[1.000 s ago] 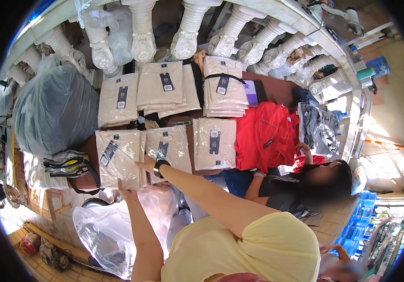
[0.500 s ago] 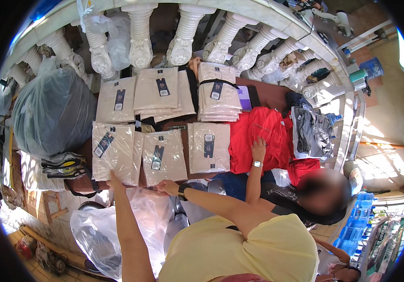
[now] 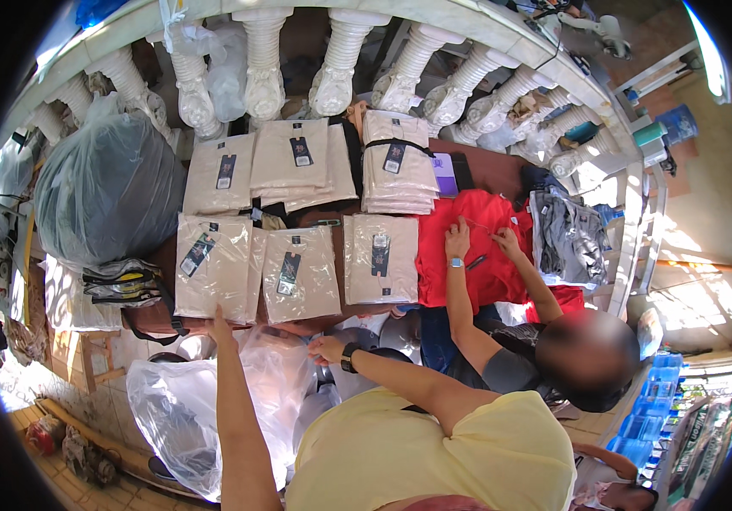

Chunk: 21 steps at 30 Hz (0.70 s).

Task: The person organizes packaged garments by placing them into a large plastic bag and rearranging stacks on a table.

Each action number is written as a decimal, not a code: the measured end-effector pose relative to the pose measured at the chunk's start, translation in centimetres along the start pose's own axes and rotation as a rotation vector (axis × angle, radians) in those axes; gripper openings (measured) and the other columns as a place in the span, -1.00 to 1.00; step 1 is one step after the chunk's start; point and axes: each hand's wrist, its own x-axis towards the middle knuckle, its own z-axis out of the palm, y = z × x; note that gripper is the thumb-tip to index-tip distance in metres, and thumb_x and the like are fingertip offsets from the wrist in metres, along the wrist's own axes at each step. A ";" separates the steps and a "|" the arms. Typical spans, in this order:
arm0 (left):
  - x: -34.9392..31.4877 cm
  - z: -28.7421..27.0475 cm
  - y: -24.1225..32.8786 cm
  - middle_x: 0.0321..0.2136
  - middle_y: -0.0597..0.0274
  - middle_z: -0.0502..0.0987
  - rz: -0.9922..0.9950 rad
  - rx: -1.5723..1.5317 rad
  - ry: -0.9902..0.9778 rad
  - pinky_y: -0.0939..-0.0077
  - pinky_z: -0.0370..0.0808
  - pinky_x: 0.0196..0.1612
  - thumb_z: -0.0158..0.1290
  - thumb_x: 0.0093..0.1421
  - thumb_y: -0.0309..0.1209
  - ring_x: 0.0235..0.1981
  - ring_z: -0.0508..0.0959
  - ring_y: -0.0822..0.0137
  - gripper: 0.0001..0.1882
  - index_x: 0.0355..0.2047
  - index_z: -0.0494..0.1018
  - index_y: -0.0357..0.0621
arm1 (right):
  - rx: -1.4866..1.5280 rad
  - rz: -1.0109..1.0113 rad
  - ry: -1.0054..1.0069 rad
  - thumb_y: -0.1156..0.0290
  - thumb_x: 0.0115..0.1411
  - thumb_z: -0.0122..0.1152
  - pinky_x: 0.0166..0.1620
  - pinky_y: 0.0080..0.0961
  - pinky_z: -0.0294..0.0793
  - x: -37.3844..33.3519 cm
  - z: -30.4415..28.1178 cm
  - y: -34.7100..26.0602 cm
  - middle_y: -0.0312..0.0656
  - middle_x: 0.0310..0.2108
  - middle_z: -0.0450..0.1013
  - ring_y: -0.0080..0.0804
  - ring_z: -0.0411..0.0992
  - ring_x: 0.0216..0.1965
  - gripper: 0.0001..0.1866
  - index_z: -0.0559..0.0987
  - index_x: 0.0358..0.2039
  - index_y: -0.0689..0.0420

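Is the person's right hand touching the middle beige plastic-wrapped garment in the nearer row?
Apart. The head view shows a gap between the right hand and the near edge of the beige plastic-wrapped garment.

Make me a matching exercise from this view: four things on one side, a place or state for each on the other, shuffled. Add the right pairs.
Column one
1. The person's left hand
2. The person's right hand
3. The red fabric
4. The bulging translucent bag

Column two
A. Under a co-worker's hands
B. To the left of the beige packages
C. At the near edge of a beige package
D. Off the packages, with a black watch at its wrist

Right pairs: 1-C, 2-D, 3-A, 4-B
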 end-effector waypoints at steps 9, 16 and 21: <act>-3.2 -1.2 -1.3 0.08 -0.11 0.26 0.166 0.375 0.083 0.28 0.27 0.13 0.18 0.10 -0.21 0.11 0.27 0.08 -0.16 0.21 0.02 -0.43 | 0.067 -0.128 -0.036 0.25 0.20 0.15 -0.48 -0.59 0.46 -3.3 0.3 -1.2 -0.25 -0.29 0.51 -0.52 0.46 -0.52 -0.75 0.45 -0.16 0.05; -9.7 -1.0 -0.5 0.15 -0.13 0.02 0.391 0.394 0.031 0.34 0.32 0.09 0.14 0.14 -0.36 0.14 0.24 0.12 -0.27 0.18 0.02 -0.44 | 0.093 -0.120 0.003 0.25 0.19 0.15 -0.48 -0.60 0.45 -3.2 -1.3 -0.4 -0.24 -0.27 0.51 -0.51 0.45 -0.52 -0.74 0.45 -0.14 0.04; -13.9 -1.7 -0.7 0.12 -0.05 0.12 0.345 0.213 -0.067 0.38 0.34 0.03 0.11 0.16 -0.37 -0.02 0.40 0.16 -0.38 0.14 0.10 -0.34 | 0.091 -0.104 0.018 0.24 0.19 0.14 -0.50 -0.59 0.45 -3.7 -1.6 0.1 -0.24 -0.26 0.51 -0.52 0.45 -0.52 -0.75 0.44 -0.15 0.04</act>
